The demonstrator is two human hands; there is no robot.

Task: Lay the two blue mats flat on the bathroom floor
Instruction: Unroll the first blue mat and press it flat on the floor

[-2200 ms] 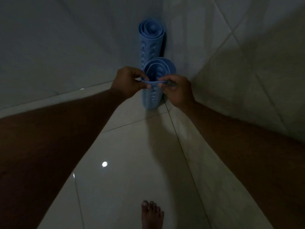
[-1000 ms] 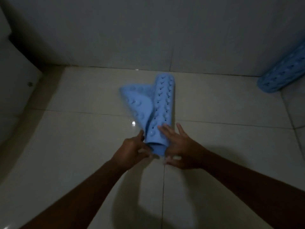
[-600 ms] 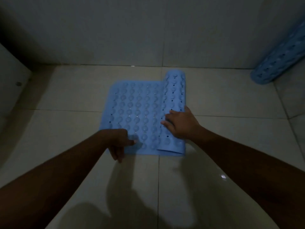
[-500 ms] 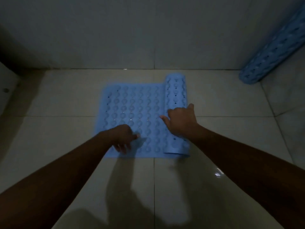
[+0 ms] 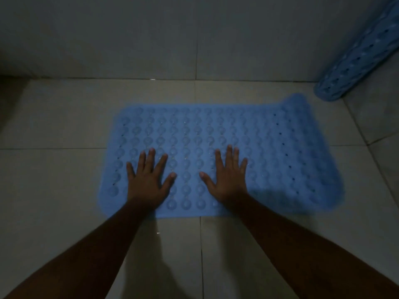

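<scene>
A blue mat (image 5: 269,152) studded with suction cups lies unrolled on the pale tiled floor (image 5: 54,180), its far right corner curling up a little. My left hand (image 5: 149,178) rests palm down on its near left part, fingers spread. Palm down and spread the same way, my right hand (image 5: 228,175) presses near the mat's middle. The second blue mat (image 5: 358,59) stays rolled up, leaning in the corner at the upper right.
A tiled wall (image 5: 151,35) runs along the far side, about one tile-width behind the mat. Another wall closes the right side by the rolled mat. Bare floor tiles stretch to the left and toward me.
The roll under my right hand has opened out to the right and the mat now lies spread. Both hands have gone from curled on the mat to flat, spread palms.
</scene>
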